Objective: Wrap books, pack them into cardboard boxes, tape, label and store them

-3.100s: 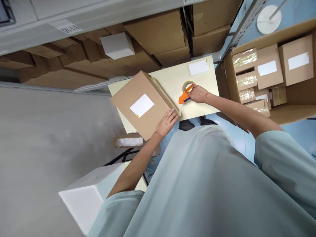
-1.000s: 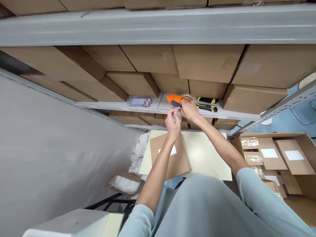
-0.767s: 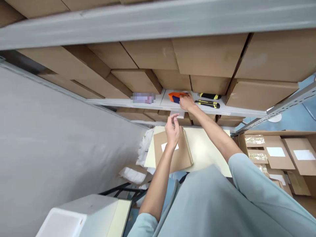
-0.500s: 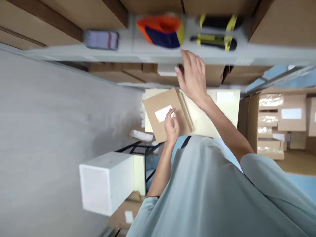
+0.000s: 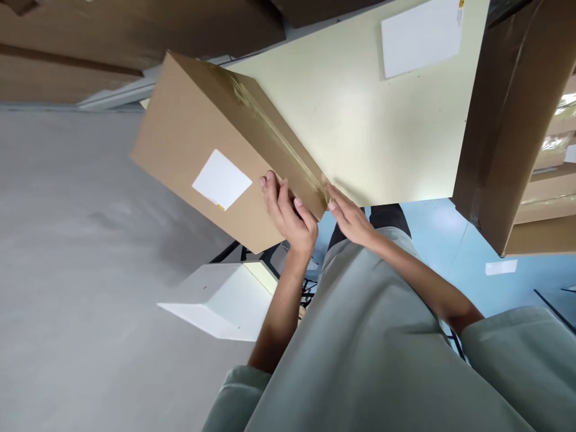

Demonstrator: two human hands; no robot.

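Note:
A taped cardboard box (image 5: 193,132) with a white label (image 5: 222,180) sits at an angle over the left part of a pale yellow tabletop (image 5: 360,120). My left hand (image 5: 292,219) is at the near edge of the box, right of the label, with its fingers bent and apart and nothing in them. Against the near corner of the taped side rests my right hand (image 5: 348,216), its fingers stretched out flat and holding nothing.
A white bin-like container (image 5: 220,300) stands at the lower left, beside a grey wall (image 5: 81,240). A large open carton (image 5: 499,120) with smaller boxes is at the right. Brown boxes (image 5: 135,36) line the upper left.
The view has tilted down and come closer to the tabletop. My right hand has come down from near the shelf to the box's near corner. My left hand has shifted from beside the label to the box's edge.

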